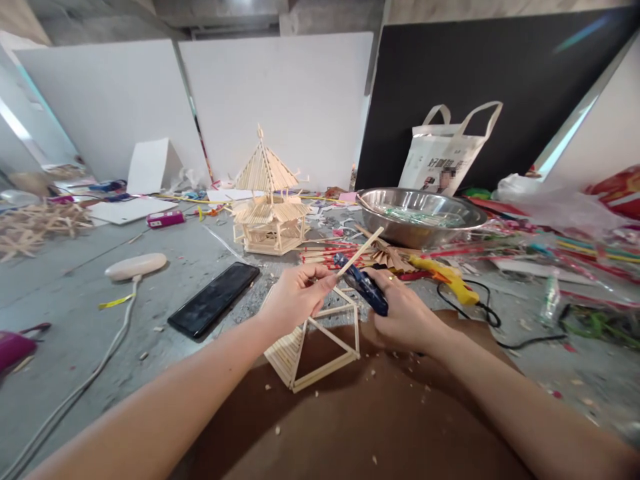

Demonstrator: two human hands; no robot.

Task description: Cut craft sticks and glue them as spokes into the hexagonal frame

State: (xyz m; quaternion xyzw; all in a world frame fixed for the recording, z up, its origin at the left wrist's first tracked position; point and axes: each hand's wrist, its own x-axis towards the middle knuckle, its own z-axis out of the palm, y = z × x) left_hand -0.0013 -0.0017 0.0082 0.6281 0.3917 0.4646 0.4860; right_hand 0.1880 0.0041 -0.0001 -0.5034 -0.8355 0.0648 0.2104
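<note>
My left hand pinches a thin wooden stick that slants up to the right. It also rests against a half-built pyramid frame of sticks lying on my brown lap. My right hand is wrapped round a blue cutting tool, whose tip meets the stick near my left fingers. A finished stick pagoda stands on the grey floor beyond.
A black phone lies left of my hands. A steel bowl, a yellow glue gun with a black cord, loose sticks, a white tote bag and coloured wrappers lie to the right. A white cable runs at left.
</note>
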